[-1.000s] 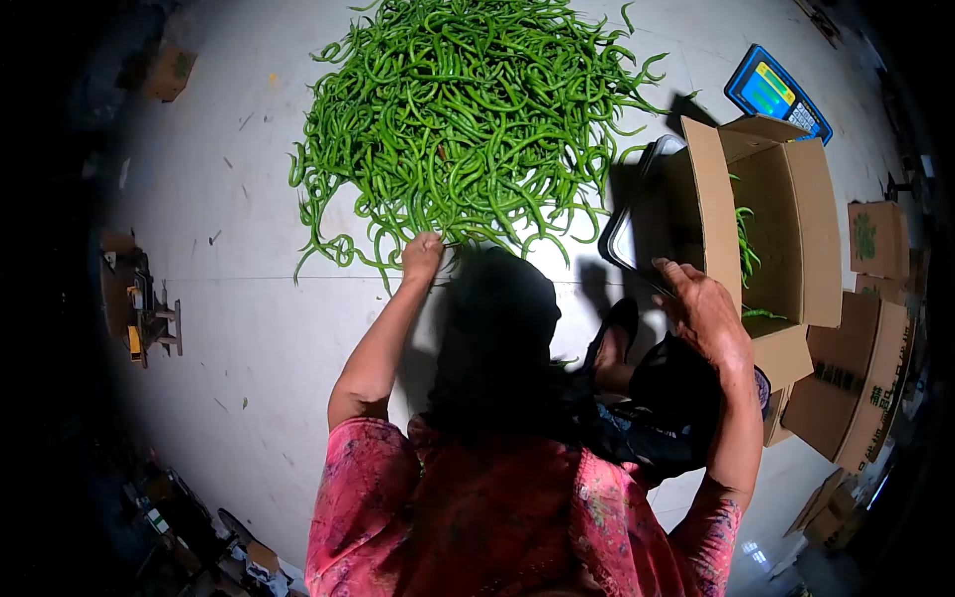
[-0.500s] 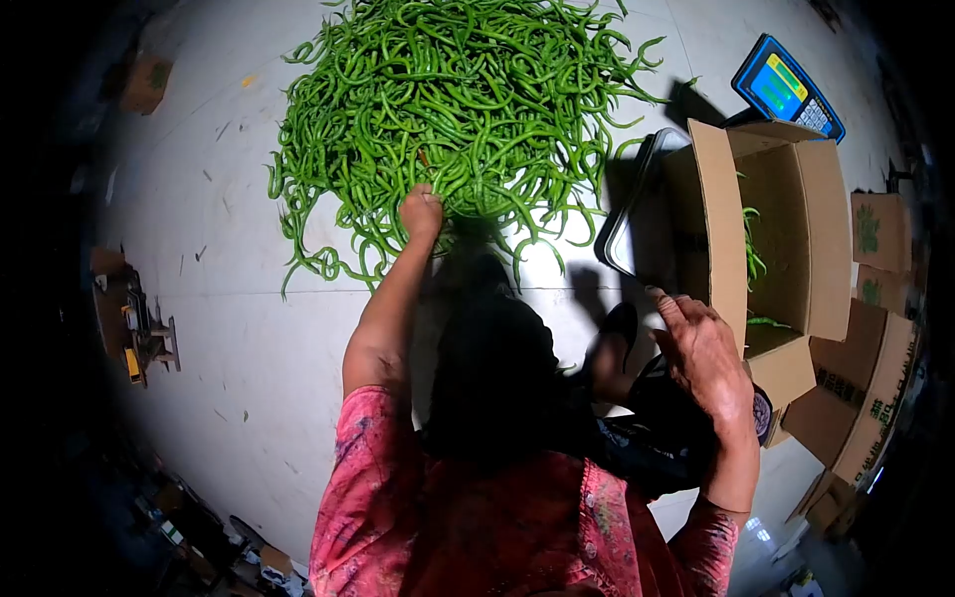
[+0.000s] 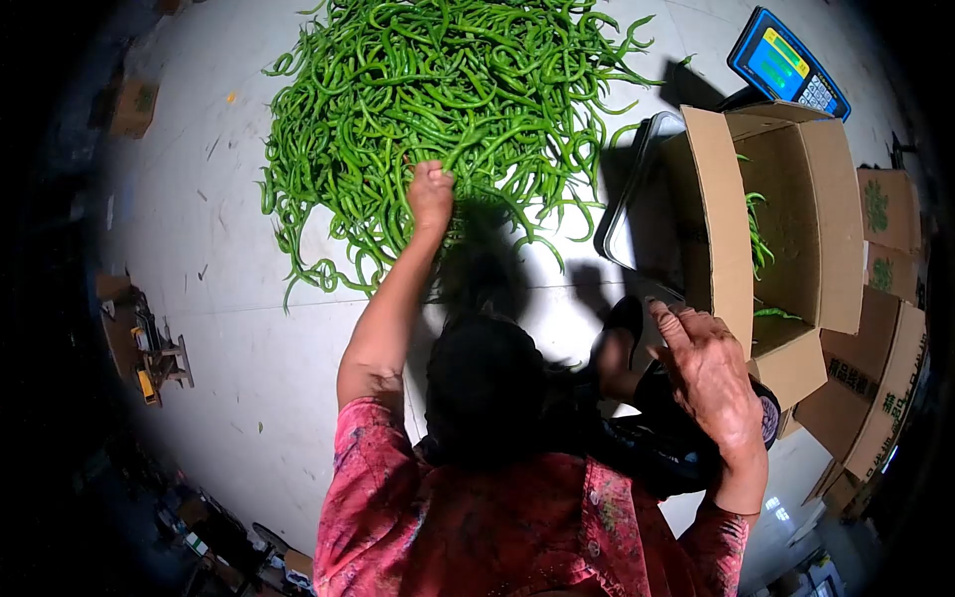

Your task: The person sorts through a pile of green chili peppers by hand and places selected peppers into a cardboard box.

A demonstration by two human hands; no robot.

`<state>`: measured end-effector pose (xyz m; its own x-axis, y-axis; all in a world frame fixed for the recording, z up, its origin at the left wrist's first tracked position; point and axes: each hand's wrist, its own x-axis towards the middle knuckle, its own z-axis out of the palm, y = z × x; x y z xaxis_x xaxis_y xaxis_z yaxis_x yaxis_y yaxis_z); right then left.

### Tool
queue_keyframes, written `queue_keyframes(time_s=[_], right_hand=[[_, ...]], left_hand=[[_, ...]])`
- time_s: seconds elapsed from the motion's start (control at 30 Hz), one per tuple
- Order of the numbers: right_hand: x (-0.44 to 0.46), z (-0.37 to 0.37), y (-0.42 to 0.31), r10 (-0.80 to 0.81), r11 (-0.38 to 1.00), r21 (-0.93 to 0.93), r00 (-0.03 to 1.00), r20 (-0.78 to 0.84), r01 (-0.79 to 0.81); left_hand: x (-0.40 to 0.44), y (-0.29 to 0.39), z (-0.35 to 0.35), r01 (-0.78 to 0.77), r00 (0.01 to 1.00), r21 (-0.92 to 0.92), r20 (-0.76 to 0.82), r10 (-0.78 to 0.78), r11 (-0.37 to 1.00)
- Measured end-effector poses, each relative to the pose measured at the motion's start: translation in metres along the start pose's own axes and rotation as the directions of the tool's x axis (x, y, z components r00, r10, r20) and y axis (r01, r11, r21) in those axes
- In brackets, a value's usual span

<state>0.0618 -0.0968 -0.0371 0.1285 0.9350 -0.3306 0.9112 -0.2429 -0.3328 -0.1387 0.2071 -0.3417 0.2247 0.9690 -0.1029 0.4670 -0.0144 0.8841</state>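
Observation:
A large heap of long green chili peppers (image 3: 398, 95) lies on the pale floor in front of me. My left hand (image 3: 431, 194) is closed at the near edge of the heap, with green chili peppers, slightly blurred, sticking out past its fingers. How many it grips is hidden. My right hand (image 3: 708, 373) hangs above my bent knee, just left of the open cardboard box (image 3: 731, 229). Its index finger and thumb stand apart, and nothing shows between them. A few green peppers are visible inside the box.
The box stands on a scale platform (image 3: 627, 214), whose blue display unit (image 3: 786, 65) rises behind it. More cardboard cartons (image 3: 865, 388) stand at the right. A small wooden stool-like object (image 3: 154, 348) is on the left. My dark shoe (image 3: 624, 323) is near the platform.
My left hand has moved slightly up and right along the heap, and a pepper now shows beyond its fingers. My right hand stays nearly in place. The view has shifted a little.

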Motion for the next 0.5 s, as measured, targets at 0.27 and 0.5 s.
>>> queue_keyframes(time_s=[0.27,0.5], right_hand=[[0.001,0.0,0.002,0.012,1.0,-0.007,1.0,0.026,-0.012],[-0.001,-0.006,0.002,0.008,1.0,0.01,1.0,0.008,-0.008]], left_hand=[[0.015,0.003,0.064,-0.166,0.983,0.631,0.043,0.18,0.758],[0.015,0.004,0.045,-0.077,0.986,0.53,0.167,-0.015,0.845]])
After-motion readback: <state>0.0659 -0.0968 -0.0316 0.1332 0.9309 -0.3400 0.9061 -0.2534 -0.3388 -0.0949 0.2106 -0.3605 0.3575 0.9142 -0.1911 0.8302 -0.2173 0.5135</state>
